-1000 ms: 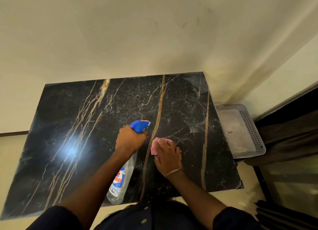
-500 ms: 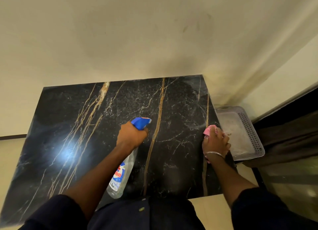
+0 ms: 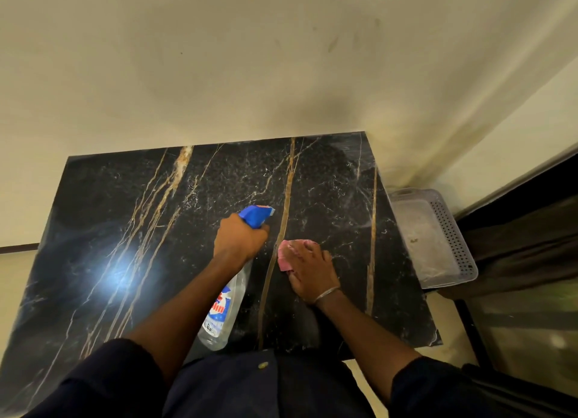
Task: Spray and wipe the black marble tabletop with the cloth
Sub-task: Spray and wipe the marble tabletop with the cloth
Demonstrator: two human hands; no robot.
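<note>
Tabletop [image 3: 219,186]: black marble, gloss finish. Gold veins [image 3: 286,179] run far-to-near, with fine white ones all over. Far edge sits against the wall [image 3: 250,57]; right edge stops short of the room corner. Bright bluish-white glare [image 3: 123,275] on the left half. Faint hazy streaks near the slab's far right corner; can't tell if wet or dust.

Left hand [image 3: 239,241]: wrapped tight round the neck of the spray bottle [image 3: 223,305], just under its blue trigger head [image 3: 257,215]. Nozzle points away from the person, over the middle of the slab. Bottle is clear and tilted, base towards the body, over the near edge. Label is blue/red/white. Can't tell whether a finger is on the trigger.

Right hand [image 3: 311,270]: palm down on the pink cloth [image 3: 286,251]. Fingers bent over the bunched fabric, thumb at its near edge, pressing it onto the marble. Cloth sits just right of the central gold vein, just beside the left hand, roughly mid-depth of the slab. Thin metal bangle [image 3: 327,295] on that wrist. Dark sleeves [image 3: 119,377] on both arms.

Room: wall is cream, with grey scuffs high up and darker staining towards the corner on the right. Grey perforated plastic basket [image 3: 455,230] just beside the table's right edge, a few specks inside. Dark curtain [image 3: 516,239] beyond it. Pale floor [image 3: 14,280] at left, with a dark skirting strip [image 3: 18,246] above it.
</note>
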